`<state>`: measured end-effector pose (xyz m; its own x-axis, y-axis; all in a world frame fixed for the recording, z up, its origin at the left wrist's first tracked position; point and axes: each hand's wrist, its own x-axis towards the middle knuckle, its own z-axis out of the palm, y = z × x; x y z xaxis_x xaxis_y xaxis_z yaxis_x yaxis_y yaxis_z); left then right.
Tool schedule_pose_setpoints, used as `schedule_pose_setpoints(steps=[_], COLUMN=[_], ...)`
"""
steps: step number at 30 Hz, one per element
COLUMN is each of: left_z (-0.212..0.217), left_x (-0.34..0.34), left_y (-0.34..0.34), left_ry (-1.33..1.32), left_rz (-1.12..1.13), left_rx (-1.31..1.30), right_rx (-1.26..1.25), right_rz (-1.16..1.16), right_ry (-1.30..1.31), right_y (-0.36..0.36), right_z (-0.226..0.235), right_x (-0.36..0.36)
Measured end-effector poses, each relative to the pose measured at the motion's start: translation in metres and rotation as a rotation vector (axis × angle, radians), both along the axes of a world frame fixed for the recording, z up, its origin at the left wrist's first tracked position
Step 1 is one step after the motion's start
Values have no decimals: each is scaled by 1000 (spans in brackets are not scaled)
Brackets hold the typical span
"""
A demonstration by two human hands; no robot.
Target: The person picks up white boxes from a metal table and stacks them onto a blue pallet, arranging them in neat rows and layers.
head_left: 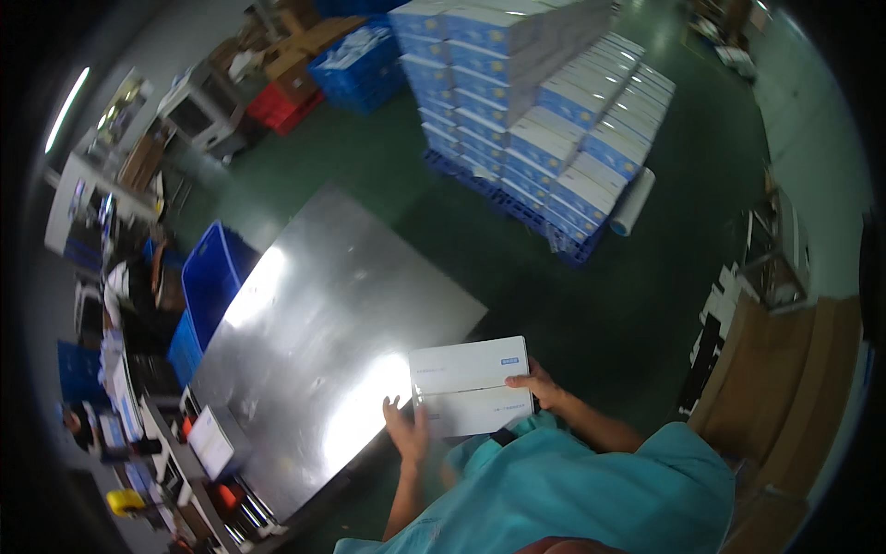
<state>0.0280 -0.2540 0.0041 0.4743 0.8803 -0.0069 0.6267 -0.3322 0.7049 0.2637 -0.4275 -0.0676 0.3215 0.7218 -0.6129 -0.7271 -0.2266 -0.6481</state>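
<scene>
In front of my body is a flat white box (468, 369) with small blue print and a dark line across its middle. Whether it is one piece or two boxes side by side, I cannot tell. My right hand (540, 385) grips its right edge, thumb on top and the other fingers hidden beneath. At the lower left corner my left hand (406, 434) has its fingers spread, close against the box; contact is unclear. Just to the left lies the near edge of a shiny metal table (346, 268).
A pallet stacked with white and blue cartons (544, 111) stands beyond the table, a roll (634, 201) beside it. Blue crates (208, 277) line the table's left side. Another white box (214, 443) sits at its left corner. Cardboard (775, 397) stands on the right. A person (88, 429) is far left.
</scene>
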Motion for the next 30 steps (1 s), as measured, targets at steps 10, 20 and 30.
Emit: schedule_pose_setpoints(steps=[10, 20, 30], left_z=[-53, -162, -125], left_x=[143, 510, 770], left_y=[-61, -59, -41], left_ry=[-572, -47, -7], left_rz=[7, -178, 23], left_rx=[-1399, -1237, -1481], right_rx=[62, -277, -288], right_rz=[-300, -801, -760], right_ry=[76, 11, 4], right_y=[-77, -87, -78], right_z=[27, -56, -65], right_x=[157, 363, 617])
